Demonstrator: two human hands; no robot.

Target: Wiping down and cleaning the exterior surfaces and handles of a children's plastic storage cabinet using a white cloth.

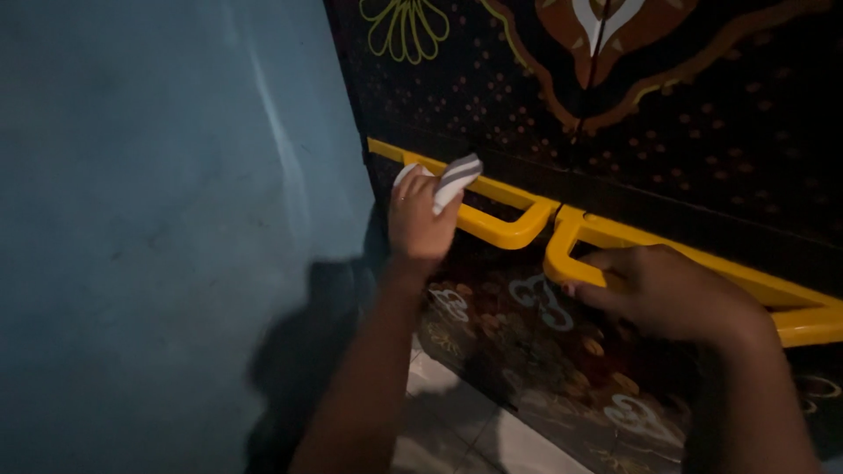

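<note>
My left hand (420,219) grips a small white and grey striped cloth (454,180) and presses it against the left yellow handle (492,226) of a dark cabinet. My right hand (663,290) rests on the right yellow handle (575,254), fingers curled around its lower bar. Both handles are long yellow plastic loops that meet near the middle seam of the cabinet front (702,114), which is black with orange, yellow and white ornamental patterns.
A plain blue-grey wall (158,219) fills the left side, right beside the cabinet's edge. Pale floor tiles (474,439) show at the bottom between my arms. The lower cabinet panel (544,351) carries white swirl motifs.
</note>
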